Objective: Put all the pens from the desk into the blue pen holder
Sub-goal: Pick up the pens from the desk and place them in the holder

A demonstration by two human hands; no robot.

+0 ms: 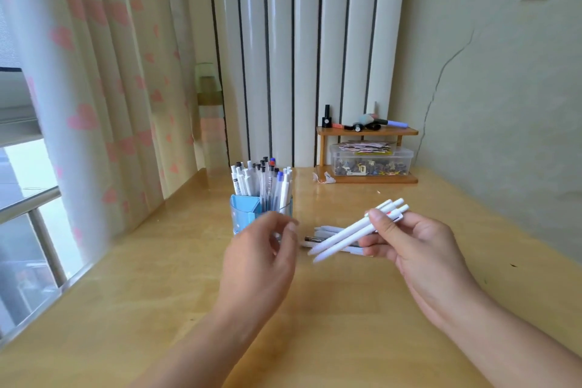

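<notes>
Nearest, at six o'clock: left hand (264, 257), fingers loosely curled and empty, blurred, just in front of the holder; at four o'clock, right hand (422, 249) pinching two or three white pens (349, 235) near their upper third, tips slanting down-left. Next, at centre: loose pens (324, 235) lying flat on the desk (157, 293), partly hidden behind the held ones; likely light, stiff, smooth-barrelled and apt to roll, best taken mid-barrel. Farther, at eleven o'clock: blue pen holder (248, 209), crowded with upright pens; at one o'clock, small wooden shelf (367, 132).
</notes>
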